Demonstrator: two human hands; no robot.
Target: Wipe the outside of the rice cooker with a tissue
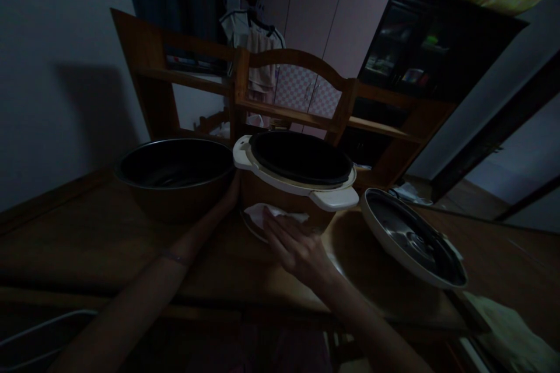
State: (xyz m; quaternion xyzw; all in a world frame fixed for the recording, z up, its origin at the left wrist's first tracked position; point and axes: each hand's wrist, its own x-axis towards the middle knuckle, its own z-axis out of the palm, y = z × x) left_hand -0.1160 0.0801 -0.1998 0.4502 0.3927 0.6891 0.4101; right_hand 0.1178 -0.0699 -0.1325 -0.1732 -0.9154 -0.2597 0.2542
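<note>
An electric cooker (301,187) with a white rim, white side handles and a dark inside stands upright on the wooden table. My right hand (297,247) presses a white cloth (271,213) against its lower front, fingers together over the cloth. On the cooker's left side rests my left hand (231,193), in the gap beside a dark inner pot (175,201); its fingers are hidden. That wide pot stands at the left, its opening facing up. To the right lies the round lid (411,239), inner side up and tilted.
A wooden shelf frame (297,58) rises along the table's back. Pale cloth (511,326) lies at the lower right. Behind are pink wardrobe doors (315,6), a dark glass-fronted cabinet (406,52) and hanging clothes (258,46). A wall (56,105) borders the left. The room is dim.
</note>
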